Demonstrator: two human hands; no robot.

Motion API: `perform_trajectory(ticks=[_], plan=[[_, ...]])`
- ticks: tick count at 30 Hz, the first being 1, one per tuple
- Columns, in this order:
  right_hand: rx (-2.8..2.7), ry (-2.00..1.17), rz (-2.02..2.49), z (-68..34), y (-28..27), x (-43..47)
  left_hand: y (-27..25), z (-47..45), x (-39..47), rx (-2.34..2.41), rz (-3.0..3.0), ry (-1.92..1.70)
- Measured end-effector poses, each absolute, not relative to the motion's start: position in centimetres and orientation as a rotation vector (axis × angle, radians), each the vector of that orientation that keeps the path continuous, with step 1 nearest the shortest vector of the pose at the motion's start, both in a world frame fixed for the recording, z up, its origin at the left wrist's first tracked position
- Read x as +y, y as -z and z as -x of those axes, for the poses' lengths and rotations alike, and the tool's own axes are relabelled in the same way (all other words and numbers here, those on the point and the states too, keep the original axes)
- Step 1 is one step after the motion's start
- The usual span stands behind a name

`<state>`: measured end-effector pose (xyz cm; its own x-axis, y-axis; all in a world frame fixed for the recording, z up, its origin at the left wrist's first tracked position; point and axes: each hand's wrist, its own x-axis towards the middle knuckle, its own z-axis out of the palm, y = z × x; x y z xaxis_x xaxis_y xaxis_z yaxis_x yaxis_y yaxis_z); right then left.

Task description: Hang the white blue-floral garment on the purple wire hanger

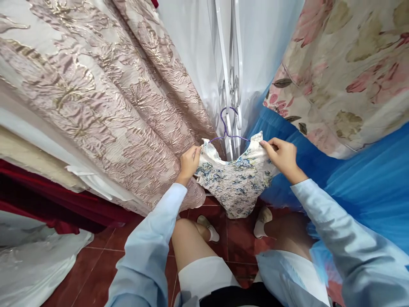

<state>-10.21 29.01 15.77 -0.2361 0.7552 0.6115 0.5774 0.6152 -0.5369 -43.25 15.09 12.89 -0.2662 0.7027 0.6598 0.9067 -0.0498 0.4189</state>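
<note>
A small white dress or top with a blue floral print (236, 183) hangs from a purple hanger (225, 128), its neckline facing up. My left hand (190, 161) pinches the garment at its left shoulder edge. On the other side, my right hand (283, 157) grips the right shoulder between thumb and fingers. The hanger's hook loops around a white metal bar (227, 91). Its arms run into both shoulders of the garment, where the ends are hidden under the cloth.
Pink brocade fabric with gold flowers (137, 98) hangs close on the left. To the right are a floral cloth (348, 76) and blue tulle (361, 187). Dark red cloth (47, 196) hangs at far left. Red tiles (96, 264) cover the floor.
</note>
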Motion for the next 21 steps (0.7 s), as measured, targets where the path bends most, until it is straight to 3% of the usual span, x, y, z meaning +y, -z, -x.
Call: perform_trajectory(ticks=[7,15,21], plan=[[-1.931,-0.140,1.070,11.3,-19.6,28.0,-12.8,43.0,12.7,-2.043,1.547,1.290],[-2.103,-0.048,1.010,12.7,-25.6,27.6,-11.7,41.1,11.2,-2.094,1.435,1.665],[-2.520,-0.307,0.960,12.4,-25.7,18.5,-7.7,41.5,9.8,-2.234,1.413,1.564]])
